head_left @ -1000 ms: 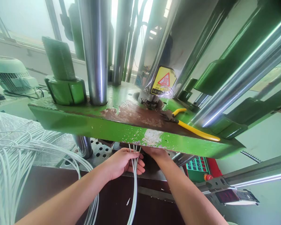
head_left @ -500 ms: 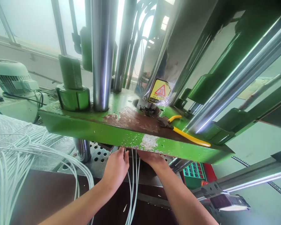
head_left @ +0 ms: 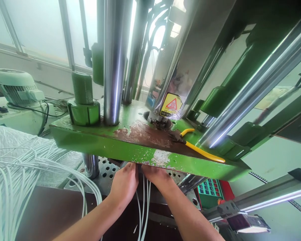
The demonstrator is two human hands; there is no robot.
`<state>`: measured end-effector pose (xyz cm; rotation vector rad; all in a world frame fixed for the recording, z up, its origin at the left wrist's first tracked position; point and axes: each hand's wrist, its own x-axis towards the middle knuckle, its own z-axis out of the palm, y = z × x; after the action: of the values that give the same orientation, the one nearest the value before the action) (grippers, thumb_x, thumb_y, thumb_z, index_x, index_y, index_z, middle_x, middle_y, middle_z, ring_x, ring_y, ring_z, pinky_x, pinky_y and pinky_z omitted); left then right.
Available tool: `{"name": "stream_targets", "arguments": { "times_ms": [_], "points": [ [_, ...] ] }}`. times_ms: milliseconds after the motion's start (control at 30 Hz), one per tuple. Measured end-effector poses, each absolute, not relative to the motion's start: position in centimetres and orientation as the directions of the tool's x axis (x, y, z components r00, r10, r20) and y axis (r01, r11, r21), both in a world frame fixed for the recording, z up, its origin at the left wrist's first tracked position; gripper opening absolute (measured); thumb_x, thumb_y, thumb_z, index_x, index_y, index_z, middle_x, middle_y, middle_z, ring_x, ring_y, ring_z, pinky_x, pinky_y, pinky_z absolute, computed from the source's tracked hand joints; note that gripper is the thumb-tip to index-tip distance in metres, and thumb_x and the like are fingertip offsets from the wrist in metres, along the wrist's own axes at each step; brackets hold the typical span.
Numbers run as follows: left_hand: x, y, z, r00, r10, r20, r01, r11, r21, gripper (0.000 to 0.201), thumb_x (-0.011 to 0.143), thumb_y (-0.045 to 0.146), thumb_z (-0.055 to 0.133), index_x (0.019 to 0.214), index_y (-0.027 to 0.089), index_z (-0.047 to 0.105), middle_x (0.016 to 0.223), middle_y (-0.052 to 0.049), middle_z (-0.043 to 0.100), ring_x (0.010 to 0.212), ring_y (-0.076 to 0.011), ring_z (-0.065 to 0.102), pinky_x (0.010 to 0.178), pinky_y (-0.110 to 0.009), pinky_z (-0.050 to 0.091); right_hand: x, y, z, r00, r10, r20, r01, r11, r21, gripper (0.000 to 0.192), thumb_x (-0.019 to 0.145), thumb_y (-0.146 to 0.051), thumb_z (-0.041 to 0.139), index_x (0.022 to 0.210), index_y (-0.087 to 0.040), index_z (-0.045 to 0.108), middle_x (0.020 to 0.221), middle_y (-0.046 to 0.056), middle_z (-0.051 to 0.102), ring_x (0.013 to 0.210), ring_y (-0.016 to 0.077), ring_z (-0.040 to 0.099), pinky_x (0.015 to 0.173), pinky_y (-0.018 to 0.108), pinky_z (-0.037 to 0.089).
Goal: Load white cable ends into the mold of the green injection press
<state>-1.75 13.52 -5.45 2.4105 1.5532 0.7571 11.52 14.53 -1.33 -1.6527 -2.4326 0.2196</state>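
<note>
Both of my hands reach under the front edge of a thick green steel plate [head_left: 130, 147] on an upright press. My left hand [head_left: 125, 179] is curled closed, its fingertips hidden below the plate; what it grips is out of sight. Close beside it on the right, my right hand [head_left: 157, 174] has its fingers covered by the plate edge, so their state does not show. A few white cables [head_left: 142, 207] hang down between the two wrists. Beneath the hands lies a perforated metal bed [head_left: 107, 169].
Yellow-handled pliers [head_left: 200, 152] lie on the green plate near a heat warning label [head_left: 171, 104]. Steel columns [head_left: 112, 67] rise from it. A large bundle of white cables [head_left: 15, 177] lies at left, a green motor [head_left: 15, 87] behind. A keypad panel [head_left: 210, 189] sits at lower right.
The view has shifted slightly, so the press sits a little lower and its left side farther right. My right hand has drawn out a little, showing more knuckles beside my left hand.
</note>
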Motion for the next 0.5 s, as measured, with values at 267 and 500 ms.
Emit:
{"name": "stream_targets", "arguments": {
  "times_ms": [267, 500],
  "points": [
    [-1.6, 13.6, -5.3, 0.349, 0.864, 0.362, 0.809, -0.473, 0.35, 0.029, 0.087, 0.007, 0.03, 0.089, 0.017, 0.057, 0.082, -0.008, 0.067, 0.07, -0.0242, 0.067, 0.059, -0.033, 0.042, 11.4, 15.4, -0.2, -0.327, 0.925, 0.194, 0.934, 0.348, -0.081, 0.04, 0.097, -0.013, 0.033, 0.127, -0.026, 0.056, 0.105, 0.005, 0.071, 0.1, 0.0249, 0.064, 0.093, 0.04, 0.049],
    [-1.6, 14.1, -5.9, 0.323, 0.856, 0.404, 0.844, -0.453, 0.286, 0.029, 0.085, 0.004, 0.035, 0.084, 0.017, 0.06, 0.076, -0.006, 0.067, 0.066, -0.0244, 0.065, 0.057, -0.034, 0.045, 10.9, 15.3, -0.2, -0.387, 0.872, 0.301, 0.919, 0.389, 0.056, 0.03, 0.099, -0.025, 0.042, 0.125, -0.026, 0.056, 0.114, 0.005, 0.067, 0.098, 0.0206, 0.065, 0.093, 0.043, 0.05]
  ]
}}
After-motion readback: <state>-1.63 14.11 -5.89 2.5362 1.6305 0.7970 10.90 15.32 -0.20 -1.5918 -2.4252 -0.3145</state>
